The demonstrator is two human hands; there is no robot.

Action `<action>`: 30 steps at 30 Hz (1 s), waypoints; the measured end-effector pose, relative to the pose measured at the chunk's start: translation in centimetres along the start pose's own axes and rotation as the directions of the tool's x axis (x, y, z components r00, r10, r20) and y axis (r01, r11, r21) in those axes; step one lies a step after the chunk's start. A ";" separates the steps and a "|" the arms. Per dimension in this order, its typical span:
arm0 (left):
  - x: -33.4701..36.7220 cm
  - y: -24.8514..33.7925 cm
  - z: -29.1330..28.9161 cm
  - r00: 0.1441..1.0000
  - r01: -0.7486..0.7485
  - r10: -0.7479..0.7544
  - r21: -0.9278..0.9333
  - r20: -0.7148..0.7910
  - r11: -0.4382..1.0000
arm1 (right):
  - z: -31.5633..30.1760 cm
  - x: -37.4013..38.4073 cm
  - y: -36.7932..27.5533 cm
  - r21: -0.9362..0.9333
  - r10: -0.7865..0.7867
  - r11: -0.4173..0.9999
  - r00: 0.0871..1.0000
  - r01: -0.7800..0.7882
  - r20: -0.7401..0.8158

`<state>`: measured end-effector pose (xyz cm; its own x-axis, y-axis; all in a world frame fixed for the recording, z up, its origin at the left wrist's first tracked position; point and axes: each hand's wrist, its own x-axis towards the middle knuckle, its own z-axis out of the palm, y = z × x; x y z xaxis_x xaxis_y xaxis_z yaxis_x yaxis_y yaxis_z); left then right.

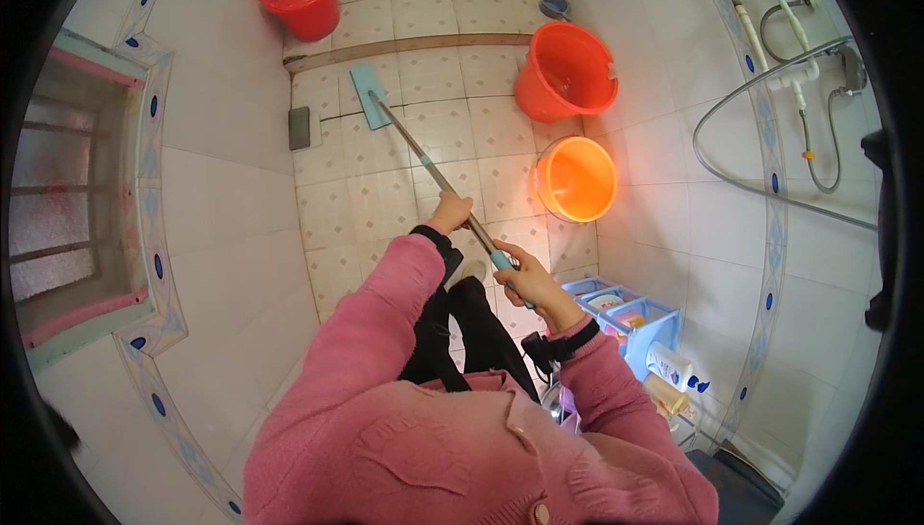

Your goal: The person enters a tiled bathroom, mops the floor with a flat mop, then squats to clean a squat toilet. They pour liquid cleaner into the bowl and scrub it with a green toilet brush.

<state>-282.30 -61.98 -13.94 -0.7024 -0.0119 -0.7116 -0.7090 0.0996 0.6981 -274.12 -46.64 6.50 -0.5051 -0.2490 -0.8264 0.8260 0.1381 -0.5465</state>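
Note:
With both hands I hold a flat mop (444,181) that has a long metal pole and light blue grip parts. My left hand (450,211) is wrapped round the middle of the pole. Lower down, my right hand (530,280) grips the light blue handle end. The mop's flat, light blue head (369,97) lies on the tiled floor (380,196), ahead and left of me, just short of a raised sill. What is under the mop head is hidden.
Along the right wall stand a red bucket (566,73), an orange bucket (577,179) and a blue rack (626,318) with bottles. A lidded red bucket (310,7) is beyond the sill (414,45). A dark drain cover (299,128) is at the left wall; a shower hose (712,164) hangs right.

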 end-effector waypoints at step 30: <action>0.6 25.4 14.5 0.910 -0.158 0.197 -0.136 0.364 0.978 | -16.0 -6.4 -13.6 -0.110 -0.307 0.950 0.937 0.292 -0.165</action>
<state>-299.82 -45.02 2.18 -0.7565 0.3709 -0.5386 -0.5912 -0.0356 0.8058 -286.14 -31.56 17.04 -0.7685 -0.1173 -0.6290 0.6098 0.1639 -0.7755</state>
